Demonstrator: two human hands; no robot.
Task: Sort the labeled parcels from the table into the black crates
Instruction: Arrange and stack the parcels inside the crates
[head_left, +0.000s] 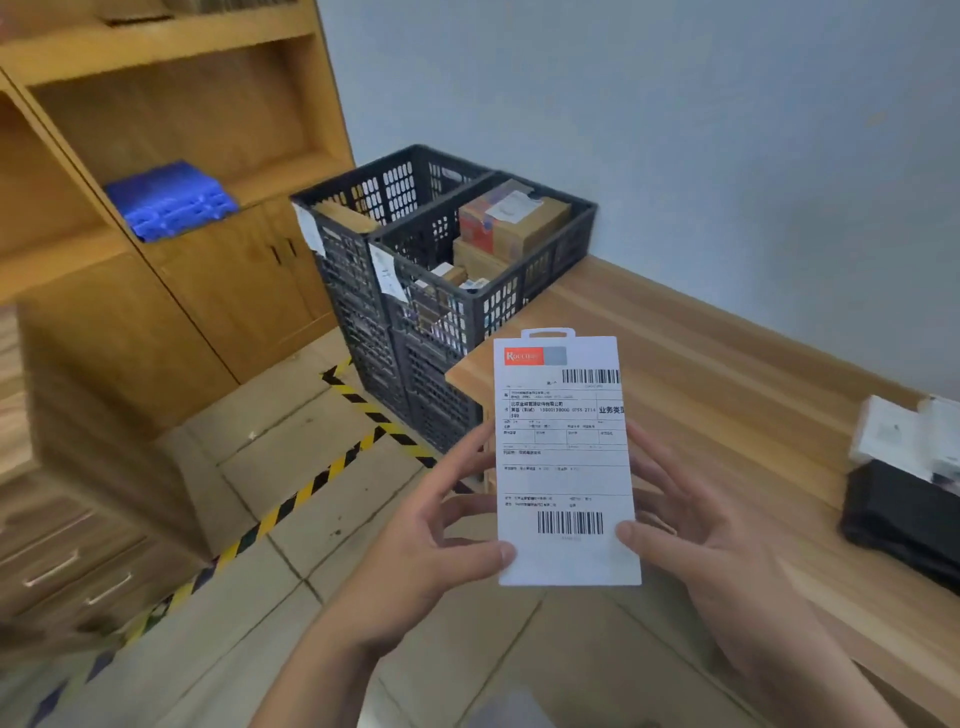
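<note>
A flat white parcel (566, 457) with a shipping label, barcodes and a red logo stands upright in front of me. My left hand (441, 535) holds its lower left edge, thumb on the front. My right hand (691, 525) holds its lower right edge the same way. Beyond it stand two stacks of black crates: the left crate (384, 176) shows one brown box inside, and the right crate (582, 234) holds several cardboard boxes. Each crate has a white paper tag on its front. On the wooden table (727, 395) at the right lie a white parcel (893, 431) and a black parcel (904, 519).
A wooden shelf unit (156, 130) with a blue bin (171, 200) fills the left. Yellow-black tape (311, 488) runs across the tiled floor. A wooden drawer cabinet (67, 551) sits at lower left. A grey wall backs the table.
</note>
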